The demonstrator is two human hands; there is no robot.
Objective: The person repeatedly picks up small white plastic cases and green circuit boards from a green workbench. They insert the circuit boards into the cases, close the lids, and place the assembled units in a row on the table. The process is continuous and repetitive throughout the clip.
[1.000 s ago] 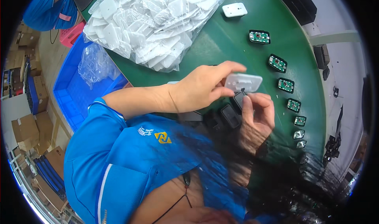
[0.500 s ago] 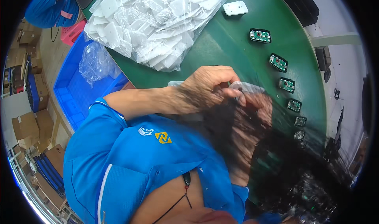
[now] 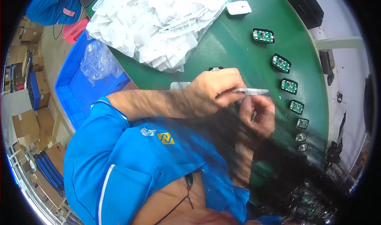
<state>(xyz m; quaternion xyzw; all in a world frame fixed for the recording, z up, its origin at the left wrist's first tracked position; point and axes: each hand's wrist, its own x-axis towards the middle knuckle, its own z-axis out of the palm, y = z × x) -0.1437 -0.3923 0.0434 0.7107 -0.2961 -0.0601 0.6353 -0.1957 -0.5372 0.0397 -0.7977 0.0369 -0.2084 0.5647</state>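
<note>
A thin white plastic cover (image 3: 256,91) is held nearly edge-on between my two hands over the green table. My left hand (image 3: 217,86) pinches its left end, with thumb and fingers closed. The fingertips of my right hand (image 3: 260,114) grip its underside, the fingers curled. Dark hair blurs across both forearms and hides part of the space below the hands. Just beyond my left knuckles shows the end of a circuit board in a black case (image 3: 216,69). Another white cover (image 3: 180,85) lies partly hidden behind my left forearm.
A clear bag of white covers (image 3: 151,26) fills the far left of the green table (image 3: 222,46). One white cover (image 3: 239,8) lies beside it. Several black cases with green boards (image 3: 263,35) line the right edge. A blue bin (image 3: 71,86) stands left; a co-worker's sleeve (image 3: 47,6) shows behind.
The white cover has turned from showing its face to nearly edge-on. My right hand has shifted slightly, its fingers more curled. The cased board beyond my left hand has come into view.
</note>
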